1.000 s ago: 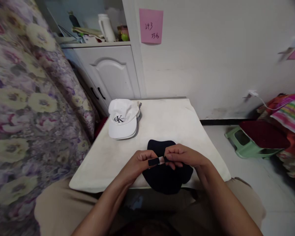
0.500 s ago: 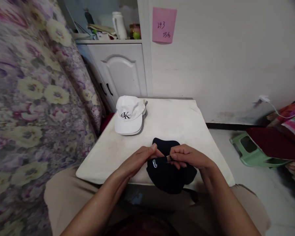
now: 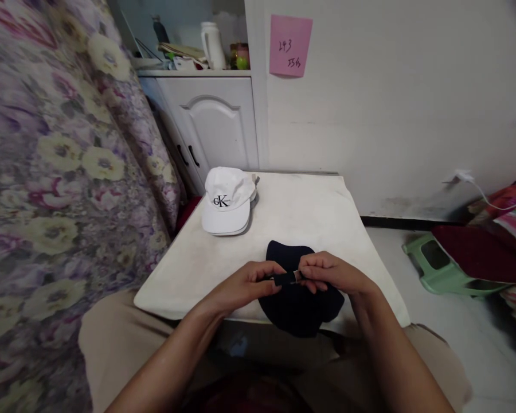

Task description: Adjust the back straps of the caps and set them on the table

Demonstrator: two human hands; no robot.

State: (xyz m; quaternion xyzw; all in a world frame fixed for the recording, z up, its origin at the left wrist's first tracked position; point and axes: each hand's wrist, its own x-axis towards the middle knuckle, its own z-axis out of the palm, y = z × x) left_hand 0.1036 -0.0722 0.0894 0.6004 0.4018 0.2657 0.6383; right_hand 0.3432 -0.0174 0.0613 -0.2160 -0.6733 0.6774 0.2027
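A dark navy cap [image 3: 298,312] lies at the near edge of the table, its back strap toward me and its crown hanging partly over the edge. My left hand [image 3: 253,284] pinches the left end of the strap [image 3: 284,279] between thumb and fingers and covers the metal buckle. With fingers curled, my right hand [image 3: 327,271] grips the strap's other end, close to a small pale piece on it. A white cap [image 3: 227,198] with black "CK" lettering sits farther back on the left, with greyish cap parts showing under and behind it.
The pale-covered table [image 3: 301,209] stands between my knees. Behind it are a white cabinet [image 3: 217,129] and a wall with a pink note [image 3: 290,46]. A floral curtain [image 3: 69,189] hangs on the left; a green stool [image 3: 434,264] stands on the right.
My left hand has closed its thumb and fingers over the buckle end of the strap, hiding the buckle. My right hand stays almost in place on the strap.
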